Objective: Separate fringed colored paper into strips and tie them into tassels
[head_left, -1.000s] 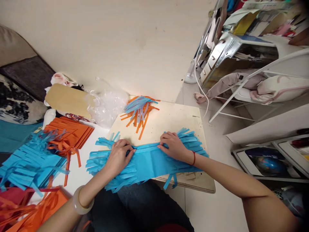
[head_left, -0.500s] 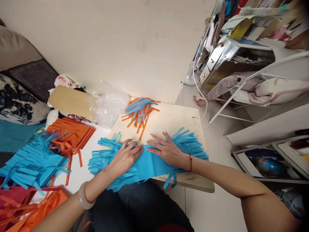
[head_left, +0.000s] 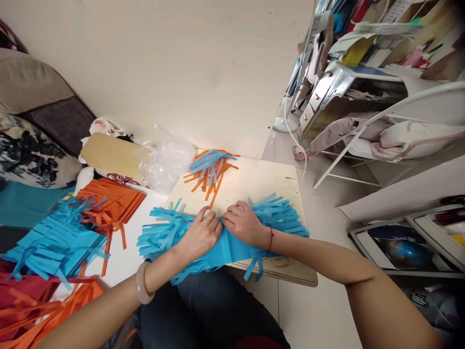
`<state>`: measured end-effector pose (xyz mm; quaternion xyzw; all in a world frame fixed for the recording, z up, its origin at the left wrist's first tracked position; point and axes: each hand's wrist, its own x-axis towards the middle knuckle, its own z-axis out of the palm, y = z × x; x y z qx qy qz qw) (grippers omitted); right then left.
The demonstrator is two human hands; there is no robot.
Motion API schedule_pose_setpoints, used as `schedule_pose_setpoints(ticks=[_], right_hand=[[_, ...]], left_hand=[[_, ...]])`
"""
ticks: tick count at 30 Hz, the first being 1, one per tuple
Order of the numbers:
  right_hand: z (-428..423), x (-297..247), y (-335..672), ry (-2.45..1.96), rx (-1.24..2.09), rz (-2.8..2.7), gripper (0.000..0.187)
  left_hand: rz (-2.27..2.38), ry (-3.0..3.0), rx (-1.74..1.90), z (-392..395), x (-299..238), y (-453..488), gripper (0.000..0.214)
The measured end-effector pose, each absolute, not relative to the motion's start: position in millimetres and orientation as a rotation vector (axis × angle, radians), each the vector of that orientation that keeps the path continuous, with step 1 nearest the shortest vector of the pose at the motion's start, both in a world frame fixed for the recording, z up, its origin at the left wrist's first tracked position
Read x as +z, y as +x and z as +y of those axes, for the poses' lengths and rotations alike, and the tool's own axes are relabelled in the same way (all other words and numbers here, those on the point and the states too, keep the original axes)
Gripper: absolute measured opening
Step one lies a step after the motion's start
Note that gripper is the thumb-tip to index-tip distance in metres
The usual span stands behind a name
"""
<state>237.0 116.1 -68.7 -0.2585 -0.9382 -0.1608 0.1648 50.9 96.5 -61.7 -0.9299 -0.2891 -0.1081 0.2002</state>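
A sheet of blue tissue paper (head_left: 227, 249) with fringed strips at both ends lies across the small wooden table (head_left: 261, 182), its near edge over my lap. My left hand (head_left: 203, 232) and my right hand (head_left: 245, 224) meet almost knuckle to knuckle at the sheet's far middle edge. Both have their fingers curled in and pinch that edge. The fingertips are mostly hidden behind the hands. Beyond them, a bundle of blue and orange paper strips (head_left: 212, 167) rests at the back of the table.
To the left, stacks of fringed orange paper (head_left: 116, 196) and blue paper (head_left: 54, 242) lie on a white surface, with red and orange paper nearer me. A clear plastic bag (head_left: 167, 165) leans by the wall. A white folding chair (head_left: 341, 160) stands right.
Both hands have gone from fingers spread flat on the blue sheet to curled and pinching its far edge, closer together. The view has shifted slightly.
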Motion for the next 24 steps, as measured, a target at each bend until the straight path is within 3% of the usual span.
schedule_pose_setpoints(ticks=[5,13,20,24], right_hand=[[107.6,-70.3,257.6,-0.656,-0.457,-2.685,0.025],[114.3,-81.6,283.5,-0.808,-0.018,-2.536,0.019],[103.1,-72.7,280.4,-0.675,-0.289,-2.668,0.022],[104.1,-74.6,283.0,-0.768,-0.139,-2.698,0.024]], left_hand=[[-0.856,-2.612,-0.444,76.9,-70.3,41.4,0.016],[-1.146,-2.698,-0.585,68.5,-84.3,23.8,0.020],[-1.003,-2.643,-0.577,66.3,-77.2,24.8,0.023],[-1.108,-2.701,-0.727,66.0,-79.5,21.3,0.020]])
